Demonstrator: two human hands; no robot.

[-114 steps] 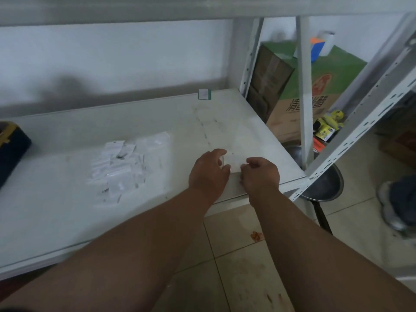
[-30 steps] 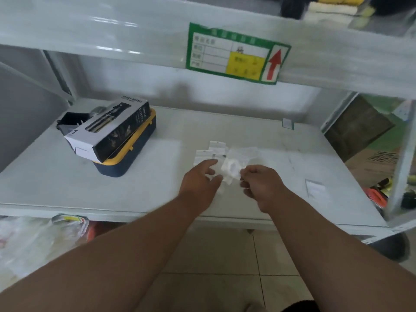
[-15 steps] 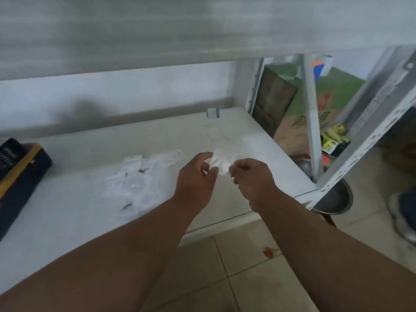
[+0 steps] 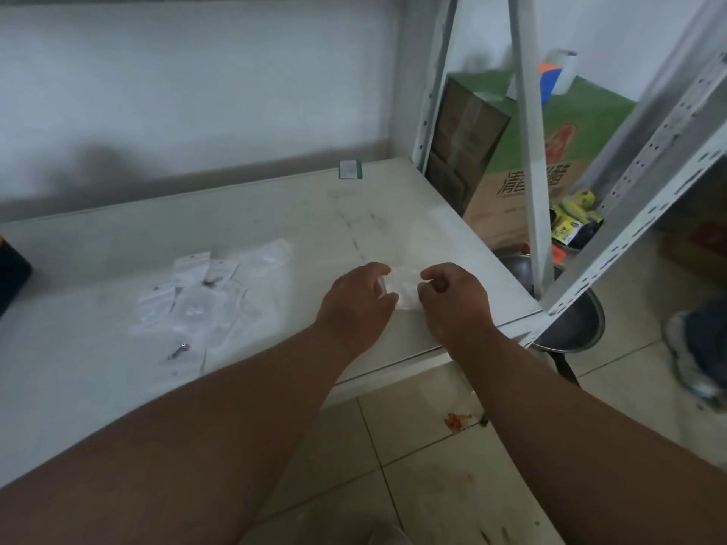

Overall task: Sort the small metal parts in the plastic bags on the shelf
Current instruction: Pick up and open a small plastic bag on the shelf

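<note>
Both hands are out over the white shelf (image 4: 275, 214), near its front right corner. The left hand (image 4: 356, 304) and the right hand (image 4: 452, 300) hold 1 small clear plastic bag (image 4: 401, 287) between them, each with fingers curled in and pinching an edge of it. The bag sits just above the shelf surface; whether it touches the board I cannot tell, and what is inside it is too blurred to make out.

Left of the hands, further along the shelf, lies a loose pile of clear bags (image 4: 204, 293) with white header strips, overlapping one another. Just in front of that pile, 1 small metal part (image 4: 179, 350) lies bare on the shelf board.

At the back edge of the shelf a small green-edged label (image 4: 350, 169) lies flat. Beyond the shelf's right end stands a green and brown cardboard box (image 4: 550, 151) on the floor, and a dark metal pan (image 4: 570, 324) sits beneath the shelf's right corner, behind the perforated upright (image 4: 645, 190).
</note>
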